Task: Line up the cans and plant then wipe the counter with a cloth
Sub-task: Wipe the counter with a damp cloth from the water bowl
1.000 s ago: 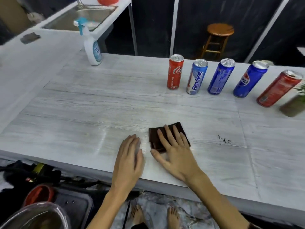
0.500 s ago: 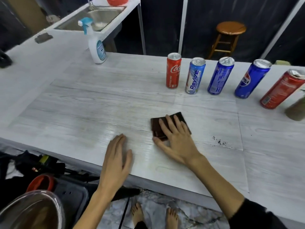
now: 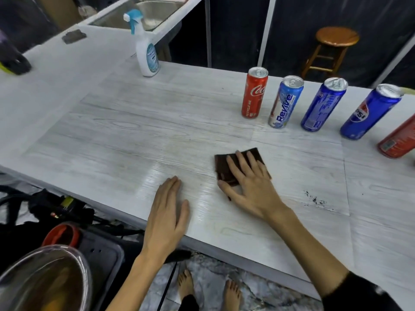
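A folded dark brown cloth [image 3: 224, 167] lies on the pale wood-grain counter [image 3: 134, 135], and my right hand [image 3: 251, 187] presses flat on it with fingers spread. My left hand [image 3: 167, 212] rests flat on the counter near the front edge, left of the cloth, holding nothing. Several cans stand in a row along the back right: a red Coca-Cola can [image 3: 254, 95], a Revive can [image 3: 285, 101], a blue can [image 3: 323, 104], a Pepsi can [image 3: 370, 111] and a red can [image 3: 398, 142] cut by the right edge. The plant is out of view.
A white spray bottle [image 3: 146, 48] stands at the counter's back left. Dark crumbs [image 3: 314, 198] lie right of my right hand. A sink [image 3: 143, 10] and a wooden stool [image 3: 332, 48] sit behind. A metal bowl [image 3: 40, 281] and clutter lie below the front edge.
My right hand has slid the cloth away from the front edge, toward the cans. My left hand stayed near the edge, now farther from the cloth.
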The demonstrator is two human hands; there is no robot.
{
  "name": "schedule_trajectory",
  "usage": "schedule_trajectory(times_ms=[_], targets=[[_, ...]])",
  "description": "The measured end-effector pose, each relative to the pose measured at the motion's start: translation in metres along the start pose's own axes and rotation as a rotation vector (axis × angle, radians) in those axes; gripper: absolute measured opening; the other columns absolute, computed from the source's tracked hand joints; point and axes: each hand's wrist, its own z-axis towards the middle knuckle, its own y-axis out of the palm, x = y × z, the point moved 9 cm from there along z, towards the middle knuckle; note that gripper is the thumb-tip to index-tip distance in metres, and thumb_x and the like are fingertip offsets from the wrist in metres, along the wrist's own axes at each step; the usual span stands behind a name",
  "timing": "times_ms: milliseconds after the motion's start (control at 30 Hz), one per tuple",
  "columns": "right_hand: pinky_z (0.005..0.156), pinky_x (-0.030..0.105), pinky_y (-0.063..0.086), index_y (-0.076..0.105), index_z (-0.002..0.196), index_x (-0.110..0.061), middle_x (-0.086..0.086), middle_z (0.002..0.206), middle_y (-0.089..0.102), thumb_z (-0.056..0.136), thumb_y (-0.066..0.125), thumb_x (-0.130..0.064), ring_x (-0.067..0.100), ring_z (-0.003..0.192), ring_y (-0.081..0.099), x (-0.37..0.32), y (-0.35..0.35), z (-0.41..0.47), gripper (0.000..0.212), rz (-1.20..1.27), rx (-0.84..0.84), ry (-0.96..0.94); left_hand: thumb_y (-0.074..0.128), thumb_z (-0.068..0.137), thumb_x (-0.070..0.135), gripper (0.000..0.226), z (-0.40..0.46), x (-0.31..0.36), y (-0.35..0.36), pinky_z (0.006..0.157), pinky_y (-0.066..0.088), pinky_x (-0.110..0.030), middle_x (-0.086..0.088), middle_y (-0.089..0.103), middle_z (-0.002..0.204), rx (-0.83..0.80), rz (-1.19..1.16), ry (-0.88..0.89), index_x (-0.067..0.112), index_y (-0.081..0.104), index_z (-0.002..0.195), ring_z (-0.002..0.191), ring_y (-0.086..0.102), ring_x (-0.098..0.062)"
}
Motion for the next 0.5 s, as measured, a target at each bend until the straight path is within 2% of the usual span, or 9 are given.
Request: schedule_trajectory(times_ms=[100, 233, 367, 500], targets=[[0.132, 0.047, 0.001, 0.013, 0.169, -0.029, 0.001, 0.178, 0.000, 0.100, 0.028, -0.075, 0.025, 0.164, -0.007, -0.048, 0.018, 0.005, 0.084, -0.019, -0.018, -0.131, 0.037, 0.107, 0.036, 0.055, -0.001, -0.003, -0.003, 0.127, 0.023, -0.039, 0.003, 0.031, 0.165, 0.010, -0.063, -0.006, 0.013, 0.035, 0.157, 0.156, 0.019, -0.007], [0.132, 0.040, -0.001, 0.012, 0.168, -0.037, -0.008, 0.177, 0.003, 0.104, 0.029, -0.074, 0.015, 0.163, -0.008, -0.068, 0.036, -0.068, 0.076, 0.047, -0.013, -0.316, 0.028, 0.109, 0.039, 0.055, 0.001, -0.016, -0.019, 0.128, 0.015, -0.037, 0.003, 0.030, 0.166, 0.056, -0.050, -0.034, 0.014, 0.034, 0.158, 0.156, 0.015, -0.003], [0.133, 0.041, 0.003, 0.004, 0.166, -0.045, -0.016, 0.176, -0.005, 0.103, 0.020, -0.076, 0.010, 0.162, -0.013, -0.012, 0.023, -0.070, 0.072, 0.008, -0.036, -0.185, 0.032, 0.108, 0.038, 0.056, 0.002, -0.045, -0.036, 0.129, 0.017, -0.040, -0.001, 0.032, 0.165, 0.076, 0.001, -0.086, 0.011, 0.035, 0.157, 0.155, 0.018, -0.004], [0.132, 0.045, 0.004, 0.012, 0.168, -0.035, -0.005, 0.178, 0.000, 0.096, 0.013, -0.081, 0.021, 0.164, -0.008, -0.008, 0.004, 0.005, 0.085, 0.002, -0.004, -0.011, 0.029, 0.109, 0.043, 0.058, 0.005, -0.059, -0.042, 0.129, 0.017, -0.040, 0.001, 0.030, 0.167, 0.054, 0.019, -0.083, 0.013, 0.033, 0.158, 0.156, 0.017, -0.006]])
